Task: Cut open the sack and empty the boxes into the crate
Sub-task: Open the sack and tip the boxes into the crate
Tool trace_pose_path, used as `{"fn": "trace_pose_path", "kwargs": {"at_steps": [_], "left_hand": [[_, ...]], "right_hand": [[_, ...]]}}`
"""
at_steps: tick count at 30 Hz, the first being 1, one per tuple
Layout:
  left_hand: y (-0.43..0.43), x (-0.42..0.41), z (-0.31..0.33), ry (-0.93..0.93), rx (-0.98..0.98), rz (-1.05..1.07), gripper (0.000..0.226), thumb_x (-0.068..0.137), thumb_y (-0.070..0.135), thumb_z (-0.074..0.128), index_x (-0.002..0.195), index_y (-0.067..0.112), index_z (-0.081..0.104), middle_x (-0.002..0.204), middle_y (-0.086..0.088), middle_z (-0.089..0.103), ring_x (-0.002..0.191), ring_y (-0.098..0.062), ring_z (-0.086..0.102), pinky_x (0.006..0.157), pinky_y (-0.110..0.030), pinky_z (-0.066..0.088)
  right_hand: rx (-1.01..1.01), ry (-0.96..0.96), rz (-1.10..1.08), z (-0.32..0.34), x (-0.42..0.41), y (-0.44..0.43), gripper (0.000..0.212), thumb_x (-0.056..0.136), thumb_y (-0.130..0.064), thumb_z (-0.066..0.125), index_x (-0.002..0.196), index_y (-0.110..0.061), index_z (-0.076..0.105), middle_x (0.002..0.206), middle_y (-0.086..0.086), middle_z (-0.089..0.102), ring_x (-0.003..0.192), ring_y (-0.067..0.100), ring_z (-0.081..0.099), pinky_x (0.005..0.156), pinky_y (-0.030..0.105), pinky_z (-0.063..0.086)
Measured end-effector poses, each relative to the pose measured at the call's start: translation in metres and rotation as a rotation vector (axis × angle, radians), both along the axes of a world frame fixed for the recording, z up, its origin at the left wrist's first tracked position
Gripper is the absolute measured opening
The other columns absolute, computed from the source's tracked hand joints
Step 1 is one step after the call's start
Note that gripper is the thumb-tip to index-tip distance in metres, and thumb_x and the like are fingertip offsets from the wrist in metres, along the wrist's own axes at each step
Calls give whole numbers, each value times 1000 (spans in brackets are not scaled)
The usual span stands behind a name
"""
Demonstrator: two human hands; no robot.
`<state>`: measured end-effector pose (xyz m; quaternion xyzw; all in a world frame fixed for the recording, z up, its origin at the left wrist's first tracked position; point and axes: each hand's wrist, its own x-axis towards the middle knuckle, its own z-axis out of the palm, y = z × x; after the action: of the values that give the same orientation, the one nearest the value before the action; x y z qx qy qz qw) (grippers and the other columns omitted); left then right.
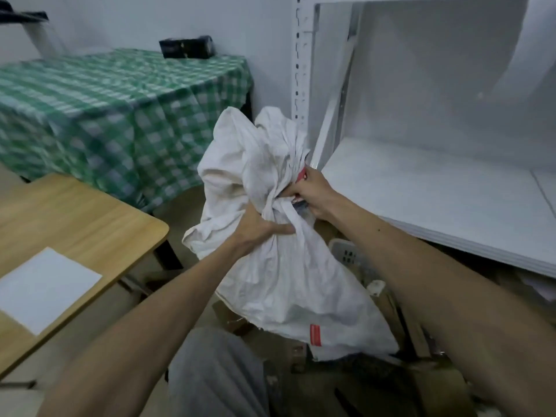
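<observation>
Sack [288, 266], white and woven, held upright in front of the white shelf unit [421, 191], its lower end resting among cardboard and clutter on the floor, its neck bunched and cinched about a third of the way down, with loose fabric billowing above the tie. The sack appears still closed: no cut or opening shows, and no boxes have come out, so the emptying is judged wholly ahead. Crate [349, 251]: a pale, slotted plastic rim just behind the sack under the lowest shelf may be it, though most is hidden. Left hand [255, 230] is clenched around the gathered neck just below the tie, steadying it. Right hand [313, 197] is closed at the tie on a small red-handled tool [301, 175], probably scissors or a cutter; the blades are hidden, so whether cutting has begun cannot be told. The step in hand is judged to be severing the tie or neck. Remaining: opening the sack, tipping the boxes into the crate.
</observation>
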<state>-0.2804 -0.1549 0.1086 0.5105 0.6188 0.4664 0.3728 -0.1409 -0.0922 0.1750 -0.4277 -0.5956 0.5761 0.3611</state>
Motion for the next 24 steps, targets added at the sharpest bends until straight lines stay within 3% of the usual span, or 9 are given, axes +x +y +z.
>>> {"fn": "trace_pose_path", "kwargs": {"at_steps": [2,5,8,10,13,15,18,21,24], "left_hand": [[7,-15,-14,-64,47,117,78,50,18,96,120,17,61,112,6,69,104,-9,66,95,-40,54],[22,-45,-42,-36,0,221,69,58,16,93,120,14,62,112,3,68,107,-17,64,95,-36,52],[41,-68,-60,26,-12,273,77,54,28,90,123,8,63,119,-6,68,111,-22,64,98,-43,52],[62,-84,-71,56,-32,315,74,58,25,88,125,5,63,121,-10,67,112,-24,63,98,-43,52],[91,-112,-90,85,-66,393,64,66,12,85,125,4,63,122,-11,67,113,-26,62,98,-42,52],[105,-131,-102,90,-63,425,63,64,11,84,123,3,64,121,-11,68,112,-26,63,97,-43,52],[124,-150,-121,81,-98,424,75,59,12,87,128,5,59,123,-8,66,114,-25,61,99,-42,51],[142,-163,-139,29,-140,399,108,48,32,92,140,14,40,133,0,57,121,-23,56,103,-42,48],[155,-174,-167,53,-232,386,136,35,56,95,146,18,26,144,1,45,131,-21,46,110,-44,41]], "right_hand": [[-65,70,-22,-18,-22,9,49,69,16,70,108,-12,60,97,5,70,91,25,67,80,35,57],[32,-34,35,-54,-56,28,40,81,-5,73,115,-10,53,100,-3,65,84,5,62,78,22,52],[27,-100,75,-84,-79,41,81,75,-33,80,139,-7,38,128,-1,60,114,14,59,102,32,46],[-61,-144,116,-112,-87,56,101,62,-50,85,143,-12,37,132,-1,57,120,16,55,102,33,45],[-35,-408,173,-149,-84,60,104,59,-61,80,142,-16,39,135,-4,51,122,19,50,100,35,43],[46,-656,282,-171,-87,62,86,70,-57,75,140,-17,43,130,-4,51,117,19,50,95,32,41],[208,-844,163,-197,-108,76,49,85,-39,67,123,-9,59,118,8,62,107,28,58,84,33,49],[234,-866,-21,-221,-134,99,21,93,-24,61,103,-7,65,102,9,65,96,28,63,76,32,52],[185,-859,-296,-258,-142,126,20,100,-11,42,110,-5,58,119,11,56,101,28,59,79,33,45]]}}
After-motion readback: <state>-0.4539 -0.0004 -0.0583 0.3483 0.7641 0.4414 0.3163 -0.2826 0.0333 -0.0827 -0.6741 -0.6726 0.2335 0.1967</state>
